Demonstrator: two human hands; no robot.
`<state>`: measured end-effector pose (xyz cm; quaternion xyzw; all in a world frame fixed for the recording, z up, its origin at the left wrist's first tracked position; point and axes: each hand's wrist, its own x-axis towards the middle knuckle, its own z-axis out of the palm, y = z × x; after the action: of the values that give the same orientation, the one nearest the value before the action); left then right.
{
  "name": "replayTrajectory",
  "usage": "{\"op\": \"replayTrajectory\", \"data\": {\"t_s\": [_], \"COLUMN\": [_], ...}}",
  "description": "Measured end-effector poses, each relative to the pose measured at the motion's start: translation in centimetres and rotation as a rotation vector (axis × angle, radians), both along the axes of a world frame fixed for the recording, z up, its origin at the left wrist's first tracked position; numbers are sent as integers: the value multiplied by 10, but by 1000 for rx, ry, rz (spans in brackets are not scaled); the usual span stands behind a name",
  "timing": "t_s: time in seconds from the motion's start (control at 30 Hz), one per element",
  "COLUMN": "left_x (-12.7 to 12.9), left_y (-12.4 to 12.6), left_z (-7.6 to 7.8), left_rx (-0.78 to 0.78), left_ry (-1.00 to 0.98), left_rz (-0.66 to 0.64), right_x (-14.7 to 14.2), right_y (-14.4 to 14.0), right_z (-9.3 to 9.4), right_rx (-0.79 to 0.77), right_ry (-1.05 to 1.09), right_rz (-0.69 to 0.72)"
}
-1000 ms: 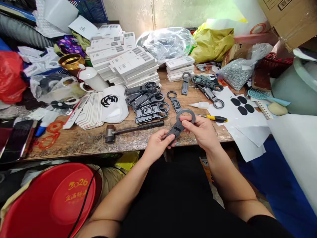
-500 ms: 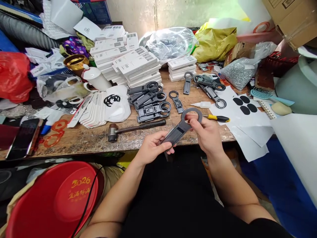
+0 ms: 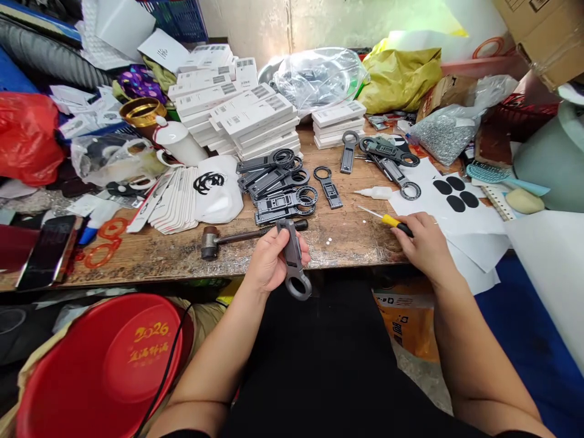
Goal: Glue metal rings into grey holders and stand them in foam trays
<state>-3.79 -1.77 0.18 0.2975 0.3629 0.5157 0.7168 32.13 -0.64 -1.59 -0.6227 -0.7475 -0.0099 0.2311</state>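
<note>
My left hand (image 3: 272,258) is closed around a dark grey plastic holder with a ring at one end (image 3: 293,258); its ring points down towards me, just past the table edge. My right hand (image 3: 426,246) has its fingers closed on the black end of a yellow-and-black screwdriver (image 3: 391,221), whose shaft points left over the tabletop. Similar grey ring-ended holders lie in a pile (image 3: 280,188) beyond my left hand. Another single holder (image 3: 327,187) lies flat to the right of that pile. A rubber-headed hammer (image 3: 210,243) lies left of my left hand.
Stacks of white boxes (image 3: 258,118) rise at the back. White paper (image 3: 429,201) with black oval pads (image 3: 456,184) lies at right, near a small white tube (image 3: 378,193). Fanned white cards (image 3: 171,204) and orange-handled scissors (image 3: 109,234) are at left. Below stands a red basin (image 3: 59,371).
My right hand has let go of the holder and moved right to the screwdriver, taking hold of it. My left hand has turned the holder so its ring now points down.
</note>
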Motion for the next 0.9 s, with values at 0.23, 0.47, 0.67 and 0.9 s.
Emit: {"op": "replayTrajectory", "data": {"t_s": [0.23,0.47,0.67,0.9], "left_x": [1,-1,-2,-5], "left_y": [-1,-9,-12,-14], "left_z": [4,12,8,13], "left_rx": [-41,34,321,403], "left_ry": [29,148,575,775], "left_rz": [-149,-69,116,239], "right_x": [-75,-89,-95,-98], "right_y": [-56,-58,-64,-66], "right_z": [55,62,63,68], "right_rx": [143,202,225,275], "right_ry": [322,330,207,61], "right_rz": [513,510,510,509]}}
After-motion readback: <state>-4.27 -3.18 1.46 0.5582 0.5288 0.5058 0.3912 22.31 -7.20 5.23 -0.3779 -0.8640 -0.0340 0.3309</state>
